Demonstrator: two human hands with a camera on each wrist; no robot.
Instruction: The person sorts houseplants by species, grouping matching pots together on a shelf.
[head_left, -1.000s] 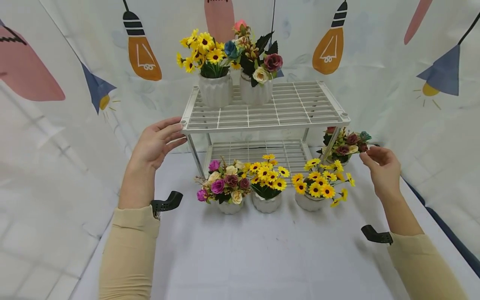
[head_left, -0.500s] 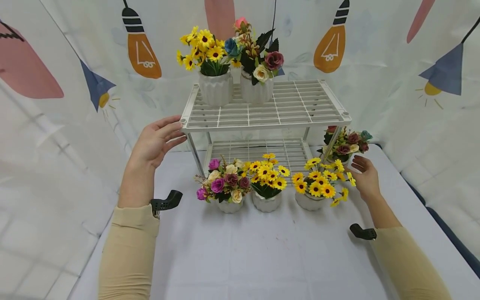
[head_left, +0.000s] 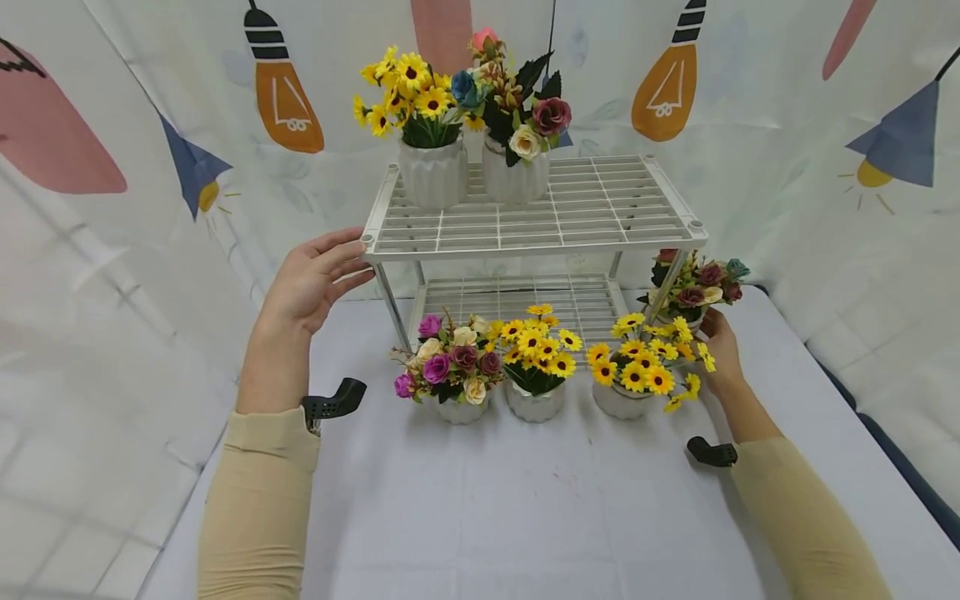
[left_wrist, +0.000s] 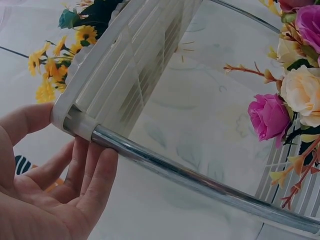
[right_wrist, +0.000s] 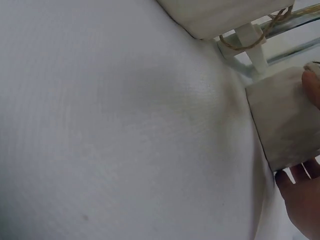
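Note:
My left hand (head_left: 311,287) holds the front left corner of a white two-tier wire shelf (head_left: 525,248). In the left wrist view its fingertips touch the corner and the chrome leg (left_wrist: 185,175). My right hand (head_left: 722,354) is at the back right by a pot of mixed roses (head_left: 701,287), partly hidden by yellow flowers. The right wrist view has my thumb and fingers (right_wrist: 300,175) around opposite sides of this white pot (right_wrist: 282,115). It stands on the cloth beside the shelf leg.
On the top tier stand a pot of yellow daisies (head_left: 431,171) and a pot of roses (head_left: 517,177). Along the shelf's front sit a purple-and-cream rose pot (head_left: 459,410) and two yellow daisy pots (head_left: 534,406) (head_left: 621,402). A white cloth (head_left: 525,517) covers the table.
My right hand has moved left and inward, from beside the rose blooms down to their pot, and now grips it. My left hand stays at the shelf corner.

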